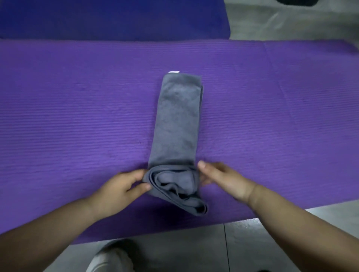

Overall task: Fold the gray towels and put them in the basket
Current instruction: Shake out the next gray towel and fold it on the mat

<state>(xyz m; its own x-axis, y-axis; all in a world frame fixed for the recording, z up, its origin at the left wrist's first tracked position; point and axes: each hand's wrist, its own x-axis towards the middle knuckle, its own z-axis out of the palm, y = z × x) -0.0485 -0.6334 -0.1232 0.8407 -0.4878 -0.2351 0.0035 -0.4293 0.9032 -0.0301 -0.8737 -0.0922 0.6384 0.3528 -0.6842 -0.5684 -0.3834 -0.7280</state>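
A gray towel [175, 120] lies on the purple mat [77, 116] as a long narrow strip running away from me. A small white tag shows at its far end. Its near end is turned up into a loose roll of several layers. My left hand [124, 186] pinches the left side of that roll between thumb and fingers. My right hand [223, 178] holds the roll's right side, thumb on top and fingers curled beneath. No basket is in view.
A darker blue mat [116, 17] lies beyond the purple one. Gray tiled floor [194, 248] runs along the near edge and at the top right. A light shoe [110, 260] shows at the bottom, and a dark object [297, 2] at the top edge.
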